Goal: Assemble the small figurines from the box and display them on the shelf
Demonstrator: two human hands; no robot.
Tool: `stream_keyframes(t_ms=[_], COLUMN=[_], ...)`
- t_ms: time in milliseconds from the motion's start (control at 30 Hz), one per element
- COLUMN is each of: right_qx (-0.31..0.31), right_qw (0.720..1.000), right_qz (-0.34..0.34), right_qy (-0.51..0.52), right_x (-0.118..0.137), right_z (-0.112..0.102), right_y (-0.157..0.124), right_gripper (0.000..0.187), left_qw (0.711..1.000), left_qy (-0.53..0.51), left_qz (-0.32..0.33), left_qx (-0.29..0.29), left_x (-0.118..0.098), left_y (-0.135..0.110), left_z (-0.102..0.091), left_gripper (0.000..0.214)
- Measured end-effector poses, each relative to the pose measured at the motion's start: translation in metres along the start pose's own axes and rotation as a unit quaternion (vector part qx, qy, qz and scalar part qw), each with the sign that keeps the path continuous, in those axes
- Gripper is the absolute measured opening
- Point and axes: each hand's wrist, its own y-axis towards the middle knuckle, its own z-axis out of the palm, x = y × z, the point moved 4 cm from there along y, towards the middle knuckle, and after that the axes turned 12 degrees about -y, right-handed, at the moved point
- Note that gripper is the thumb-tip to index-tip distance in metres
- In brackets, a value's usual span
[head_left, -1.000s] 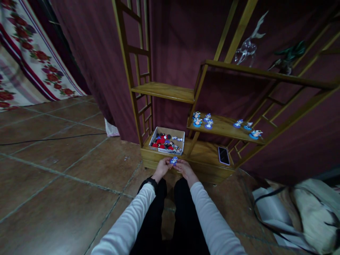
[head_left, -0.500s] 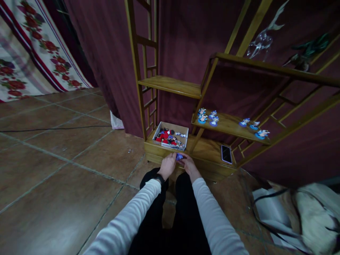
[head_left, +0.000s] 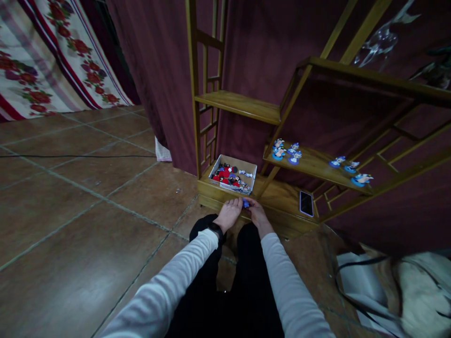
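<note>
Between my fingers is a small purple-blue figurine piece (head_left: 245, 203), largely covered, so its exact shape is unclear. My left hand (head_left: 229, 213) closes on it from the left, and my right hand (head_left: 258, 215) pinches it from the right. Just beyond them, on the low wooden base, sits an open cardboard box (head_left: 254, 167) of red, black, white and purple figurine parts. Several small figurines with blue and purple bases, among them a purple one (head_left: 295, 157), stand on the shelf to the upper right.
A phone (head_left: 306, 203) lies on the base's right part. The wooden shelf unit (head_left: 239, 105) rises in front of a dark red curtain. Glass ornaments (head_left: 378, 44) stand on the upper right shelf. A pale bag (head_left: 421, 291) rests on the floor at right.
The view has shifted, so the shelf and box appear farther right and slightly higher. Both hands still hold the purple-blue piece, which appears slightly turned and darker.
</note>
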Motion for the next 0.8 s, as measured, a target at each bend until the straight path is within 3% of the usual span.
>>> stream_keyframes(t_ms=[533, 800], right_qx=[-0.004, 0.006], right_qw=[1.000, 0.998], right_qz=[0.017, 0.026], right_qy=[0.022, 0.049], right_x=[0.003, 0.002], right_z=[0.000, 0.003], right_y=[-0.003, -0.004], right_gripper=[0.034, 0.034], left_qw=[0.999, 0.980], left_qy=[-0.021, -0.171], left_qz=[-0.025, -0.107], left_qx=[0.007, 0.000], left_x=[0.002, 0.016], left_y=[0.000, 0.001], left_z=[0.003, 0.003], left_gripper=[0.040, 0.037])
